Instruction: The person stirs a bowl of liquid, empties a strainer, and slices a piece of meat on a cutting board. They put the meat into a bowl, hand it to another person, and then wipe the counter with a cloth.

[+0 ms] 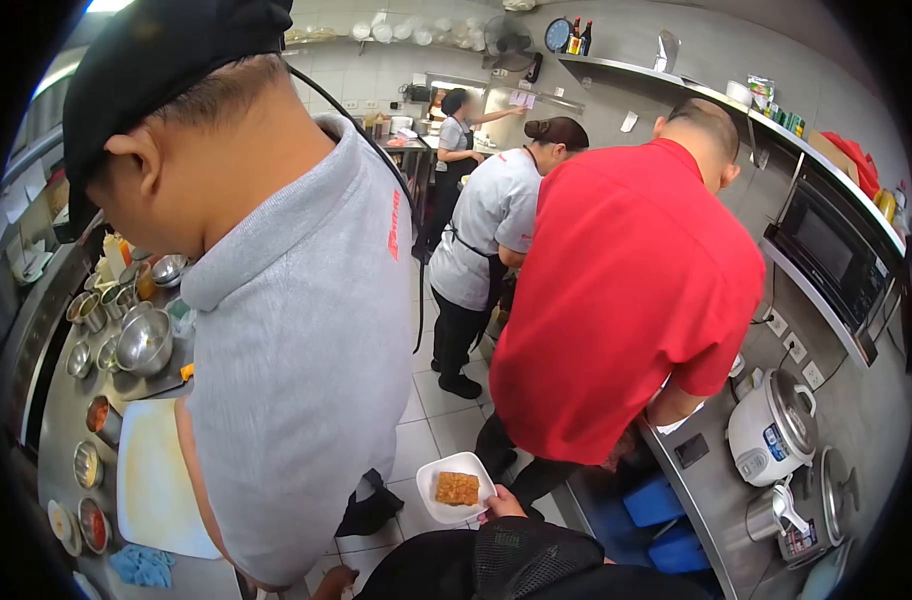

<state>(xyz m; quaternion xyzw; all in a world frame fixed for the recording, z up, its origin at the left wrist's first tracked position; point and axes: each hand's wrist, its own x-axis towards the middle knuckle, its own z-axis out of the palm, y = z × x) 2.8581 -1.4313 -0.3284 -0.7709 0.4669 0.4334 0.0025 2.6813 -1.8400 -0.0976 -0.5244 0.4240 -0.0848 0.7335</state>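
Observation:
My right hand (502,505) grips the right rim of a small white square bowl (432,508), held low over the tiled floor. In the bowl lies one browned, rectangular piece of food (457,488), perhaps fried. Black mesh-like cloth covers my right forearm. At the bottom edge, my left hand (338,582) shows only in part beside my dark clothing. Its fingers are too cut off to tell whether it holds anything.
Close on the left stands a person in grey (296,300) by a counter with a white cutting board (161,480) and metal bowls. A person in red (626,300) leans over the right counter, near a rice cooker (766,430). Two other people work farther back.

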